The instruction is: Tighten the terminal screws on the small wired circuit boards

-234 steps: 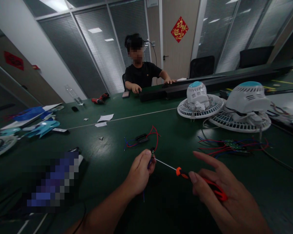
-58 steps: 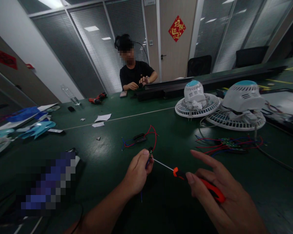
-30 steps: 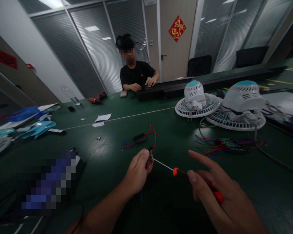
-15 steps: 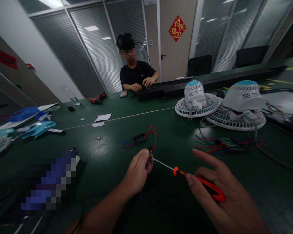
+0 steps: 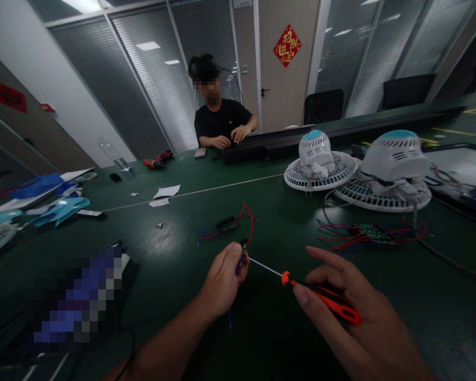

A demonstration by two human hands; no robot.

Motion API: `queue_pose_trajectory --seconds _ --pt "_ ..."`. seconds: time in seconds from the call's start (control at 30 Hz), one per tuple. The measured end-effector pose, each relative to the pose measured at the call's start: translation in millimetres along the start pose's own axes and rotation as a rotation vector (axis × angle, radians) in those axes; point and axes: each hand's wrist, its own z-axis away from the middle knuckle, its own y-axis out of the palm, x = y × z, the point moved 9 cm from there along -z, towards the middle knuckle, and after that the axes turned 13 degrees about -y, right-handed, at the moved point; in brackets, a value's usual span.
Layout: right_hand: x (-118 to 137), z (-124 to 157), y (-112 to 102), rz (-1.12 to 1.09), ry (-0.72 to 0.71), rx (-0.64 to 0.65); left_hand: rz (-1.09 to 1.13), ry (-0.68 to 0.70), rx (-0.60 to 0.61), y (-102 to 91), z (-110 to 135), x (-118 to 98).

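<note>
My left hand [image 5: 221,281] is closed around a small circuit board [image 5: 244,248], most of it hidden by the fingers. A red wire loops up from the board, and a blue wire hangs below the hand. My right hand [image 5: 359,323] grips an orange-and-black screwdriver [image 5: 287,278] between thumb and fingers, its index finger stretched out above the handle. The metal shaft points left, its tip at the board by my left fingertips. Just beyond my left hand lies a black part with red and blue wires [image 5: 226,226].
Several wired circuit boards [image 5: 375,233] lie to the right, below two white fan housings [image 5: 394,159]. A co-worker [image 5: 224,119] sits across the green table, hands at long black parts. Paper scraps [image 5: 166,191], a red-and-black power tool [image 5: 157,160] and a bottle [image 5: 115,154] are at left.
My right hand and the screwdriver handle have shifted slightly left, with the thumb further along the handle toward the collar. My left hand stays put with the board.
</note>
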Motion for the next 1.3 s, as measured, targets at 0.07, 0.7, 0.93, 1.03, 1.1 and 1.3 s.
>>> queue_pose_trajectory --seconds 0.07,0.7,0.93,1.03,1.1,1.3 --pt "-0.9 0.0 1.9 -0.035 0.011 0.025 -0.005 0.001 0.007 0.3 -0.1 0.0" --pt "-5.1 3.0 0.4 -0.011 0.022 0.003 -0.004 -0.022 -0.008 -0.2 -0.6 1.3" --pt "-1.2 -1.2 -1.5 0.018 0.007 -0.011 -0.022 -0.010 -0.001 1.6 -0.1 -0.7" --pt "0.3 -2.7 -2.4 0.042 -0.009 -0.012 -0.023 -0.009 0.002 1.0 -1.1 0.8" --pt "0.3 -2.6 -2.3 0.055 -0.013 -0.010 -0.025 -0.011 0.007 0.7 -1.6 1.9" --pt "1.9 -0.6 -6.1 0.093 -0.018 -0.024 -0.019 -0.008 -0.001 0.1 -0.6 0.7"
